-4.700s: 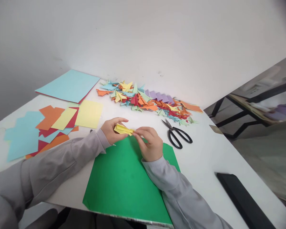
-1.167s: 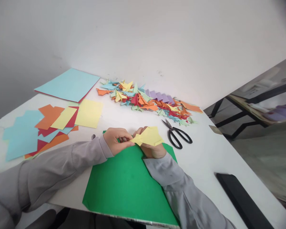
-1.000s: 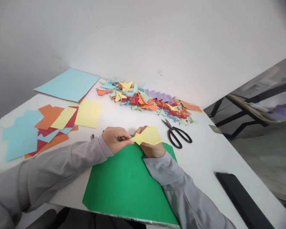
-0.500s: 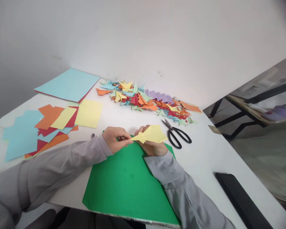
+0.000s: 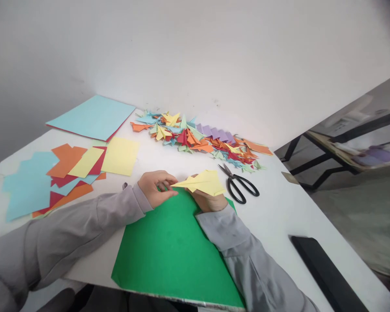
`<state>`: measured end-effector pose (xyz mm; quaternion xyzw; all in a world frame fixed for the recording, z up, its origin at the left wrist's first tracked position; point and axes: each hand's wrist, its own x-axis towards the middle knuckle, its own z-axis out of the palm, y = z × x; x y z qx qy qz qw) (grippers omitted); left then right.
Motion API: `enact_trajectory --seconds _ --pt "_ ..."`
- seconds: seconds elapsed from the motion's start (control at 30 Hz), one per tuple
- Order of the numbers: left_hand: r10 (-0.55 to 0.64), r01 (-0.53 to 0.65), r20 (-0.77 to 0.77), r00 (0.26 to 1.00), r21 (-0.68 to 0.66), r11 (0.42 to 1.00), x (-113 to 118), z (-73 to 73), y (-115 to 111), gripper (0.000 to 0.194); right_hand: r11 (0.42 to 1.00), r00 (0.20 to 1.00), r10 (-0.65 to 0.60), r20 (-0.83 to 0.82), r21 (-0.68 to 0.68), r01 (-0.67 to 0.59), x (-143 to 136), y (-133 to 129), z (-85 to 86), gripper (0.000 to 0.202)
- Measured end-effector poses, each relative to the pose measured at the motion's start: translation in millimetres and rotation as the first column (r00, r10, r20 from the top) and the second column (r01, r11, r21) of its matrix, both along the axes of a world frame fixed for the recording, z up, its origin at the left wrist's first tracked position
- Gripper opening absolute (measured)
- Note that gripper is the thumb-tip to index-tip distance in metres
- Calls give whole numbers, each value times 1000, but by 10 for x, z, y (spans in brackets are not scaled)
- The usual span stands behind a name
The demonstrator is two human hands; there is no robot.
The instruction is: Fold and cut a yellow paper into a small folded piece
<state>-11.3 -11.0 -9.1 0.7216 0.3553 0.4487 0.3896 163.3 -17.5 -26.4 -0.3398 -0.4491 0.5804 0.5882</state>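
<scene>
A folded yellow paper figure (image 5: 203, 182), with a long narrow point and a wider angular end, is in my right hand (image 5: 211, 202). That hand grips it from below and behind, its fingers partly hidden by the paper. My left hand (image 5: 155, 189) is beside the narrow point, thumb and forefinger parted around the tip and not pinching it. Under both hands lies a green board (image 5: 178, 251). Just right of my right hand are black-handled scissors (image 5: 233, 177), their blades slightly apart and pointing away.
Along the wall runs a heap of small folded paper figures (image 5: 188, 136) in many colours. Loose paper pieces (image 5: 120, 156) spread at the left, with large blue sheets (image 5: 92, 117) behind. A black bar-shaped object (image 5: 325, 273) lies at the table's right edge.
My left thumb and forefinger have let go of the narrow point and moved apart. The point now reaches slightly further left, between them. My right hand still holds the figure.
</scene>
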Motion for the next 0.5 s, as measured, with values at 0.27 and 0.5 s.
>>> enact_trajectory --seconds 0.27,0.5 --pt "-36 36 69 997 15 999 -7 27 -17 19 996 988 -85 129 34 81 10 -3 -44 28" --pt "-51 52 144 988 -3 999 -29 61 -13 16 993 966 -50 252 119 21 37 23 -27 23"
